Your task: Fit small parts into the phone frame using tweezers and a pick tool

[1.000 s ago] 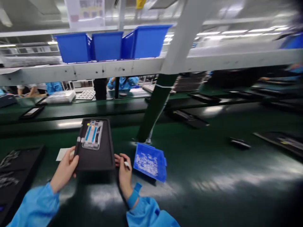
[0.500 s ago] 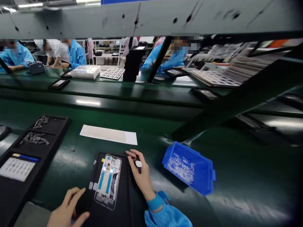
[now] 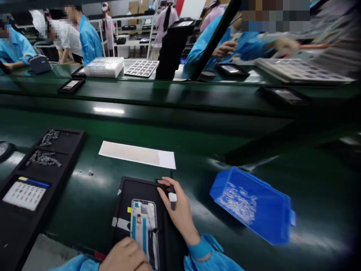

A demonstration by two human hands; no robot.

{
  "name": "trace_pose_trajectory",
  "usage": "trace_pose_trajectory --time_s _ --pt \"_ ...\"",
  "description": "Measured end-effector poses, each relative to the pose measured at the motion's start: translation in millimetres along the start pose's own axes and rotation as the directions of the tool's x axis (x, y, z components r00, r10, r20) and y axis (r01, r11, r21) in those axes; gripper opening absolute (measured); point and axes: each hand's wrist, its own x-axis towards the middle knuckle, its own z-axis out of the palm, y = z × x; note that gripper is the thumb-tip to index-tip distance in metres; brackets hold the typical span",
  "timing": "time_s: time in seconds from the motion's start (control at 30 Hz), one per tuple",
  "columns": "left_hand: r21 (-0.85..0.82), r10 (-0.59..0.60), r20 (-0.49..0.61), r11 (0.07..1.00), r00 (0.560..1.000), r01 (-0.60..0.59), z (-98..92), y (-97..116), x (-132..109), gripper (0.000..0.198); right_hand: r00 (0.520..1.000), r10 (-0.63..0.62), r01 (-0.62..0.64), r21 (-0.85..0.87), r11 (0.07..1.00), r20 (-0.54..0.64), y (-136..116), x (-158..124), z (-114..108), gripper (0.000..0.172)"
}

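An opened phone (image 3: 144, 220), its silver inside and blue strips showing, is over a black tray (image 3: 128, 186) in front of me. My left hand (image 3: 125, 256) is curled over the phone's lower left side. Its fingertips are hidden beneath the hand. My right hand (image 3: 182, 214) rests at the tray's upper right edge, thumb and fingers bent near the rim. A slim black tool with a white patch (image 3: 172, 197) is tucked in these fingers; its exact kind cannot be made out. A yellow tab sticks out at the phone's left edge.
A blue bin (image 3: 259, 210) of small clear pieces stands at right. A white strip (image 3: 138, 154) lies beyond the tray. On the left is a black compartment tray (image 3: 72, 141) with small dark parts. A dark slanted beam (image 3: 254, 146) crosses the right side. Co-workers sit across the line.
My left hand has moved right, from beside the tray onto the phone. The phone sits lower in the tray. My right hand stays at the tray's edge; the view has shifted.
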Motion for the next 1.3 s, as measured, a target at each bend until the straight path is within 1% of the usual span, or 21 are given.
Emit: trace_pose_trajectory --time_s 0.03,0.1,0.17,0.2,0.23,0.3,0.37,0.4,0.47,0.53,0.63,0.67,0.7,0.73,0.8,0.87,0.9,0.97,1.07,1.17,1.3 --pt "-0.026 -0.011 -0.002 1.000 1.000 0.011 -1.4 1.2 0.2 0.018 1.000 -0.002 0.002 -0.010 1.000 0.001 0.5 -0.3 -0.3 0.026" --pt "-0.110 -0.053 0.015 0.992 0.998 0.054 -13.0 -5.1 4.6 0.016 1.000 -0.004 0.004 -0.025 1.000 0.004 1.4 -0.4 -1.3 0.028" --pt "-0.155 -0.153 0.025 0.976 0.988 0.155 -34.8 -24.6 10.2 0.024 1.000 -0.005 0.006 -0.037 0.999 0.006 2.4 0.1 -2.0 0.029" --pt "-0.133 -0.234 0.016 0.963 0.972 0.234 -47.7 -38.6 11.6 0.029 1.000 -0.007 0.007 -0.044 0.999 0.006 3.0 0.4 -2.3 0.029" --pt "-0.072 -0.330 -0.027 0.942 0.944 0.328 -60.5 -54.7 11.2 0.027 1.000 -0.010 0.011 -0.050 0.999 0.008 3.5 0.6 -2.5 0.030" --pt "0.102 -0.495 -0.147 0.854 0.857 0.510 -82.3 -89.5 5.0 0.019 1.000 -0.022 0.023 -0.057 0.998 0.011 4.5 0.6 -2.6 0.030" --pt "0.249 -0.589 -0.222 0.737 0.777 0.629 -94.9 -121.9 -6.0 0.024 0.999 -0.031 0.032 -0.059 0.998 0.018 5.5 0.2 -2.7 0.031" --pt "0.299 -0.619 -0.239 0.686 0.748 0.664 -97.5 -135.3 -11.6 0.027 0.999 -0.033 0.034 -0.059 0.998 0.020 5.9 0.0 -2.8 0.032" --pt "0.346 -0.652 -0.251 0.630 0.716 0.695 -97.3 -154.7 -20.4 0.030 0.999 -0.040 0.041 -0.065 0.997 0.016 5.5 -0.4 -3.2 0.031" --pt "0.341 -0.654 -0.255 0.628 0.712 0.700 -93.5 -164.3 -24.4 0.024 0.996 -0.080 0.077 -0.091 0.993 -0.029 1.8 -0.5 -3.9 0.030" --pt "0.292 -0.641 -0.262 0.659 0.721 0.693 -88.1 -164.9 -22.9 0.017 0.974 -0.191 0.173 -0.145 0.974 -0.122 -14.7 -0.1 -3.6 0.027" --pt "0.268 -0.637 -0.264 0.673 0.724 0.689 -86.9 -162.3 -21.1 0.017 0.969 -0.213 0.196 -0.137 0.971 -0.123 -23.7 0.3 -2.4 0.025" --pt "0.243 -0.632 -0.263 0.688 0.729 0.684 -85.9 -158.5 -18.9 0.017 0.971 -0.217 0.207 -0.104 0.973 -0.097 -34.1 1.0 -0.1 0.024" --pt "0.219 -0.626 -0.259 0.704 0.736 0.676 -85.1 -153.6 -16.3 0.017 0.978 -0.205 0.203 -0.048 0.978 -0.044 -45.4 2.0 3.4 0.023" --pt "0.156 -0.607 -0.247 0.744 0.755 0.649 -83.2 -140.9 -9.4 0.015 0.980 -0.162 0.150 0.099 0.984 0.117 -67.8 5.1 14.1 0.022" --pt "0.079 -0.572 -0.237 0.794 0.785 0.602 -81.4 -126.2 -0.8 0.013 0.954 -0.118 0.055 0.225 0.973 0.276 -85.3 9.4 28.8 0.023" --pt "0.044 -0.550 -0.234 0.818 0.802 0.574 -80.6 -119.1 3.7 0.011 0.937 -0.098 0.003 0.272 0.962 0.334 -91.2 11.7 36.7 0.023" --pt "0.002 -0.504 -0.238 0.855 0.830 0.519 -79.9 -107.2 12.4 0.009 0.914 -0.064 -0.088 0.350 0.933 0.400 -97.1 16.0 50.9 0.026" --pt "0.011 -0.452 -0.253 0.883 0.856 0.469 -80.7 -97.8 21.4 0.009 0.901 -0.033 -0.177 0.436 0.882 0.432 -97.9 19.4 63.3 0.026" --pt "0.024 -0.429 -0.260 0.893 0.865 0.450 -81.3 -96.4 24.3 0.010 0.895 -0.025 -0.215 0.482 0.849 0.445 -98.6 19.3 65.0 0.024" --pt "0.012 -0.445 -0.255 0.886 0.859 0.463 -78.5 -98.4 23.8 0.011 0.900 -0.019 -0.225 0.504 0.834 0.435 -101.2 18.2 62.8 0.021"
